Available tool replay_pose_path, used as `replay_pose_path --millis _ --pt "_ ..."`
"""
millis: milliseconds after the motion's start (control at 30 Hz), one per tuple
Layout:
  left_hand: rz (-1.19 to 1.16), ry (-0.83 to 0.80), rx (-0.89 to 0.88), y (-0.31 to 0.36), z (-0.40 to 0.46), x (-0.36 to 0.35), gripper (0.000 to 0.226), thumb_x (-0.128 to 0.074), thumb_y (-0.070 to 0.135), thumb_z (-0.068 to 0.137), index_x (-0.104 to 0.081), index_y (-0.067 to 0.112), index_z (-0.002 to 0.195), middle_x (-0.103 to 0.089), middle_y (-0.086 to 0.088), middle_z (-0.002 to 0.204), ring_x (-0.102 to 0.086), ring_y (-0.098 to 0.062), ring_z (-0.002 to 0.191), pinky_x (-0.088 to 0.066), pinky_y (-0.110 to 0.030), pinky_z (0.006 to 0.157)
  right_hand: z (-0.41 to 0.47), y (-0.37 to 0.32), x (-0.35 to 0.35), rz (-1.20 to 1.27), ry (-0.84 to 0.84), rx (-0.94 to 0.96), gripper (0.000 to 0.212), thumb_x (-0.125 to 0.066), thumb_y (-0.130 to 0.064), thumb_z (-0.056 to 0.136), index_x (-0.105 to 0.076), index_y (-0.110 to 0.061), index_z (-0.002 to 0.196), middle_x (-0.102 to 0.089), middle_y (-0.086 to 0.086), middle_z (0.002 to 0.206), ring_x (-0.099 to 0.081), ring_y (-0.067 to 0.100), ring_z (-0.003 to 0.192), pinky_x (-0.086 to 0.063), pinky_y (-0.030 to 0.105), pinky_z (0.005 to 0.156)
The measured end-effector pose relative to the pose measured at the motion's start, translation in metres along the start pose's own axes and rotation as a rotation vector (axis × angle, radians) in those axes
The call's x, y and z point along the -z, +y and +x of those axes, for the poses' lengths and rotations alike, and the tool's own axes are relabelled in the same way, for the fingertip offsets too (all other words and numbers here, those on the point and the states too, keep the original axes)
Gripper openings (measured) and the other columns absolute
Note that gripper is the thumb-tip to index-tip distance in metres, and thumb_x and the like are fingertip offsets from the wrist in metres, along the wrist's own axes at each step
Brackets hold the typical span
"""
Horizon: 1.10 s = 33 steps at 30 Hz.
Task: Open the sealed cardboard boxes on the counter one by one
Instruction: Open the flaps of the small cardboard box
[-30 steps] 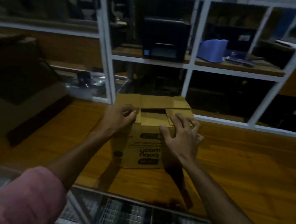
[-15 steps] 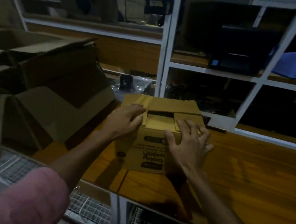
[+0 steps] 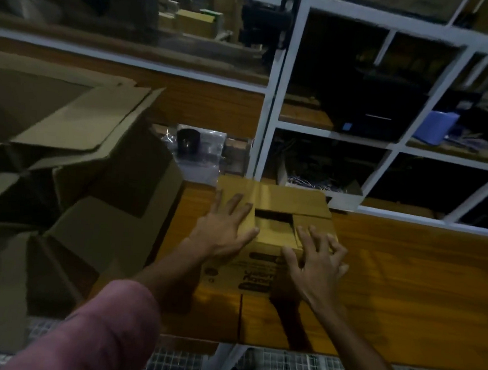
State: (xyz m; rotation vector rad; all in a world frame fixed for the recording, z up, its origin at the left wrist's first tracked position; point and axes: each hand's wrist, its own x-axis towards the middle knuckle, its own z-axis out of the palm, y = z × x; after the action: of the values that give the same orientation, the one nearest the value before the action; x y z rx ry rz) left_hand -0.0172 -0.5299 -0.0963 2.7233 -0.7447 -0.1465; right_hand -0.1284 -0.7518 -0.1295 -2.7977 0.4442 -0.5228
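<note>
On a wooden counter (image 3: pixel 403 282) in a dim room sits a small cardboard box (image 3: pixel 276 204), seen from above by the person working on it. Its printed front faces the camera, with the lettering upside down. The top flaps are folded down flat but do not meet, leaving a dark rectangular gap in the middle of the top.

The left hand (image 3: pixel 222 226) lies flat on the left part of the box top, fingers straight and spread, thumb stretched toward the gap. The right hand (image 3: pixel 315 262) rests over the near right corner of the box, fingers straight and fanned apart across the right flap, thumb down on the printed front. Neither hand curls around anything. A pink sleeve (image 3: pixel 96 333) covers the left upper arm at the bottom of the view.

To the left of the counter, larger brown boxes (image 3: pixel 74 158) stand with their flaps open. Just behind the small box, a clear plastic bag (image 3: pixel 196 147) holds a dark object. A white shelf frame (image 3: pixel 275 86) rises behind the counter, its compartments holding a black machine (image 3: pixel 371 121) and something blue (image 3: pixel 437 129). Wire mesh (image 3: pixel 282 369) shows below the counter edge.
</note>
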Motion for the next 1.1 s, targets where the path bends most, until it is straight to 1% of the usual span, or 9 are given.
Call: replay_pose_path --millis 233,500,667,833,900,933,1000,1067,1100 --pt "0.002 -0.080 0.047 0.005 0.005 0.005 0.090 -0.024 0.088 0.084 0.002 0.042 0.157 0.018 0.013 0.166 0.034 -0.031 0.146 -0.014 -0.072 0.115 0.001 -0.001 -0.002 0.004 0.012 -0.010 0.073 -0.025 -0.080 0.087 -0.048 -0.040 0.143 -0.044 -0.002 0.152 -0.028 0.030 0.134 -0.037 0.055 0.092" --pt "0.056 -0.114 0.046 0.008 0.005 0.007 0.098 -0.024 0.093 0.079 0.005 0.042 0.157 0.020 0.010 0.166 0.033 -0.035 0.146 0.002 -0.076 0.111 -0.004 0.000 0.007 -0.006 -0.053 -0.015 0.076 -0.023 -0.082 0.086 -0.041 -0.043 0.148 -0.036 -0.003 0.157 -0.022 0.028 0.138 -0.036 0.055 0.096" --pt "0.044 -0.116 0.081 0.024 0.001 0.012 0.097 -0.034 0.088 0.081 -0.004 0.037 0.158 0.008 0.003 0.168 0.024 -0.044 0.148 -0.007 -0.076 0.113 -0.019 -0.009 0.023 -0.066 -0.120 -0.072 0.080 -0.018 -0.081 0.086 -0.039 -0.036 0.149 -0.033 -0.004 0.157 -0.022 0.027 0.139 -0.034 0.054 0.101" --pt "-0.064 -0.099 0.069 0.027 -0.008 0.018 0.092 -0.048 0.072 0.085 -0.009 0.030 0.158 -0.004 0.003 0.168 0.017 -0.043 0.150 -0.024 -0.072 0.112 -0.003 -0.042 0.038 -0.145 0.044 -0.072 0.057 -0.035 -0.066 0.095 -0.056 -0.025 0.130 -0.053 0.006 0.135 -0.039 0.030 0.129 -0.033 0.056 0.105" --pt "-0.173 -0.059 0.052 0.025 -0.009 0.023 0.092 -0.053 0.068 0.084 -0.015 0.028 0.157 -0.015 0.000 0.165 0.000 -0.041 0.152 -0.030 -0.066 0.112 0.012 -0.057 0.039 -0.097 -0.029 0.042 0.059 -0.040 -0.063 0.096 -0.048 -0.025 0.140 -0.045 0.008 0.147 -0.033 0.030 0.138 -0.027 0.056 0.113" --pt "-0.291 -0.012 0.045 0.024 -0.010 0.028 0.087 -0.056 0.063 0.085 -0.019 0.028 0.156 -0.025 -0.003 0.161 -0.019 -0.036 0.148 -0.038 -0.060 0.109 0.019 -0.063 0.037 -0.073 -0.083 0.093 0.061 -0.040 -0.063 0.097 -0.043 -0.026 0.145 -0.038 0.007 0.153 -0.027 0.030 0.142 -0.024 0.056 0.115" --pt "-0.678 0.088 0.043 0.019 -0.017 0.042 0.066 -0.057 0.045 0.095 -0.027 0.030 0.152 -0.044 -0.005 0.146 -0.057 -0.015 0.119 -0.055 -0.033 0.087 0.029 -0.068 0.029 -0.072 -0.172 0.154 0.065 -0.036 -0.066 0.097 -0.035 -0.029 0.150 -0.026 0.004 0.162 -0.016 0.029 0.148 -0.018 0.058 0.117" --pt "-0.967 0.160 0.051 0.007 -0.028 0.054 0.050 -0.046 0.033 0.104 -0.029 0.031 0.151 -0.055 0.002 0.131 -0.065 -0.003 0.094 -0.053 -0.019 0.070 0.032 -0.067 0.019 -0.129 -0.226 0.156 0.068 -0.025 -0.069 0.097 -0.030 -0.030 0.153 -0.020 0.001 0.165 -0.011 0.028 0.151 -0.014 0.061 0.118" --pt "-1.001 0.203 0.049 -0.002 -0.032 0.059 0.048 -0.041 0.037 0.106 -0.027 0.034 0.152 -0.056 0.009 0.125 -0.065 0.000 0.093 -0.052 -0.019 0.073 0.032 -0.067 0.016 -0.149 -0.233 0.144 0.070 -0.020 -0.070 0.096 -0.029 -0.030 0.153 -0.019 0.001 0.166 -0.010 0.028 0.152 -0.013 0.062 0.118"
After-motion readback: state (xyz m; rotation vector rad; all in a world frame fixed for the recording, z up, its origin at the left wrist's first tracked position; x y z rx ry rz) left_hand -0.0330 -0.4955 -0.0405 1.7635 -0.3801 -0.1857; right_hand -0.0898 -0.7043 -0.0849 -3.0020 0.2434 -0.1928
